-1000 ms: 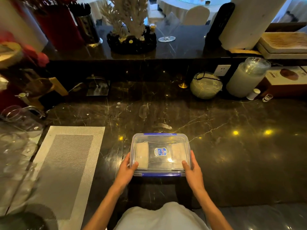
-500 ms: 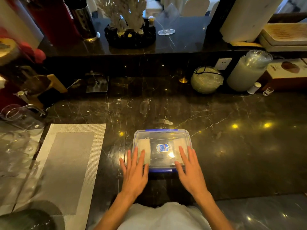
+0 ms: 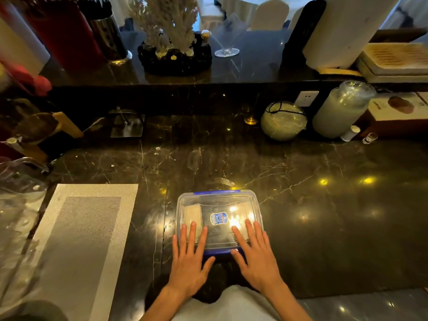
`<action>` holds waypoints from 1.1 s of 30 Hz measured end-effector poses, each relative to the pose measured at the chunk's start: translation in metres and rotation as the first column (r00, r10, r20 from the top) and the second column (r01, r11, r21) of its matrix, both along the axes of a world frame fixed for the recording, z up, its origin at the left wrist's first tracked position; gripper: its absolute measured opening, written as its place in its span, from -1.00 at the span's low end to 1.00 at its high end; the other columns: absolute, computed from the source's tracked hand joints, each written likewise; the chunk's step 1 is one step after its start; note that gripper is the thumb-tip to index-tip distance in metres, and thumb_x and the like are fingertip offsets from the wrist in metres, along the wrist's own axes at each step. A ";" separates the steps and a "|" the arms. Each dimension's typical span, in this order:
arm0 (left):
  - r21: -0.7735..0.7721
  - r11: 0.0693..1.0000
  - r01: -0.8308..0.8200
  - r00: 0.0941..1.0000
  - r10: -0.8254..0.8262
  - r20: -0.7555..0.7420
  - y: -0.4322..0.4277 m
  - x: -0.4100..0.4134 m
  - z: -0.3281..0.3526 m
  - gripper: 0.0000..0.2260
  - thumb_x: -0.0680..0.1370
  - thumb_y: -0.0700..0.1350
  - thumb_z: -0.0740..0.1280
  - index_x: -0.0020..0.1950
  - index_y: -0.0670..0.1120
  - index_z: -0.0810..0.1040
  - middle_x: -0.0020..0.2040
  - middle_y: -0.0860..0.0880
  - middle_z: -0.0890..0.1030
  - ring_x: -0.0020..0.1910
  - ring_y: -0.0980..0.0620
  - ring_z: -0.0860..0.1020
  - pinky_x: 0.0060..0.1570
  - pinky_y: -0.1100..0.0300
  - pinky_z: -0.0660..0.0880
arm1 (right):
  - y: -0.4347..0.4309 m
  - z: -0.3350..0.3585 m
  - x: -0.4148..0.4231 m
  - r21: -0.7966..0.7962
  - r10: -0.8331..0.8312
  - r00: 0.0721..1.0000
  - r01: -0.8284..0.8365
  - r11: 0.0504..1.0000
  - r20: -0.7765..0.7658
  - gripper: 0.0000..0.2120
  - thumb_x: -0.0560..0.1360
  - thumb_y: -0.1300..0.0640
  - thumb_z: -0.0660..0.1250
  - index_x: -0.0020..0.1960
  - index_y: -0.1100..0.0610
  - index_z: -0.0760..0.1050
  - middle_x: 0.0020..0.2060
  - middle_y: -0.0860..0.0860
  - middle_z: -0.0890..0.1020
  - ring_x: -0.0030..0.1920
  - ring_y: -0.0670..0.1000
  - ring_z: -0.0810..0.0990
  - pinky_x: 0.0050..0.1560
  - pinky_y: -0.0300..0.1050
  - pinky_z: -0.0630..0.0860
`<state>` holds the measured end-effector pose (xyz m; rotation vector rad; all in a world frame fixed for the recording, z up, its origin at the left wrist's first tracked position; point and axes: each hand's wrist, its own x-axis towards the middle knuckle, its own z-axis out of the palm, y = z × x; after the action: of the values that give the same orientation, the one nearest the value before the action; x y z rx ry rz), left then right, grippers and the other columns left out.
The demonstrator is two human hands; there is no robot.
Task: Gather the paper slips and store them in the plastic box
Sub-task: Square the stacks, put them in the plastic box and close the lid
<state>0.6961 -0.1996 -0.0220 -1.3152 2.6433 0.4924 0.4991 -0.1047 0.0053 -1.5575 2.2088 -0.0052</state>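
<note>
A clear plastic box (image 3: pixel 218 200) with blue clips and a blue label on its lid sits on the dark marble counter in front of me, lid on. Pale paper slips (image 3: pixel 192 214) show through the lid, lying inside at the left and right. My left hand (image 3: pixel 190 258) lies flat with spread fingers on the lid's near left part. Flat on the near right part rests my right hand (image 3: pixel 257 253). Neither hand grips anything.
A woven grey placemat (image 3: pixel 78 239) lies to the left. Glassware (image 3: pixel 16 181) stands at the far left. At the back right are a round jar (image 3: pixel 283 120), a tall lidded jar (image 3: pixel 342 110) and a small glass (image 3: pixel 369 138). A raised ledge (image 3: pixel 254 72) carries decor.
My hands left the box's sides and came to rest flat on its lid, fingers spread. In the last half second they barely moved.
</note>
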 end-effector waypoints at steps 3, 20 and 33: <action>-0.010 1.000 -0.010 1.000 0.010 0.003 -0.012 -0.011 0.001 -0.32 0.57 0.34 -0.05 0.59 0.08 -0.16 0.61 -0.11 -0.17 0.56 -0.14 -0.27 0.46 -0.19 -0.26 | -0.012 -0.003 -0.011 -0.029 0.006 1.000 -0.005 1.000 0.010 -0.40 0.60 -0.29 -0.14 0.55 -0.22 -0.31 0.56 -0.01 -0.33 0.54 0.09 -0.42 0.58 0.05 -0.27; -0.081 0.996 -0.046 0.999 0.045 -0.020 -0.225 -0.124 -0.001 -0.37 0.55 0.34 -0.18 0.56 0.14 -0.25 0.59 -0.06 -0.25 0.53 -0.09 -0.39 0.49 -0.15 -0.34 | -0.229 -0.017 -0.125 -0.084 0.011 0.998 -0.016 0.996 -0.059 -0.41 0.61 -0.25 -0.06 0.56 -0.22 -0.24 0.60 0.01 -0.16 0.58 0.10 -0.28 0.54 0.17 -0.18; -0.202 0.978 -0.048 0.998 0.041 -0.040 -0.365 -0.184 -0.020 -0.35 0.55 0.33 -0.16 0.57 0.12 -0.22 0.60 -0.09 -0.22 0.54 -0.16 -0.33 0.48 -0.17 -0.34 | -0.367 -0.031 -0.187 -0.193 0.012 0.996 -0.029 0.981 -0.087 -0.38 0.61 -0.22 0.03 0.57 -0.19 -0.17 0.60 0.03 -0.15 0.59 0.13 -0.23 0.57 0.24 -0.08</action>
<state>0.5120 -0.5651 -0.0421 -1.4362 2.7598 0.2581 0.3124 -0.4718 -0.0258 -1.7128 2.3176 -0.1545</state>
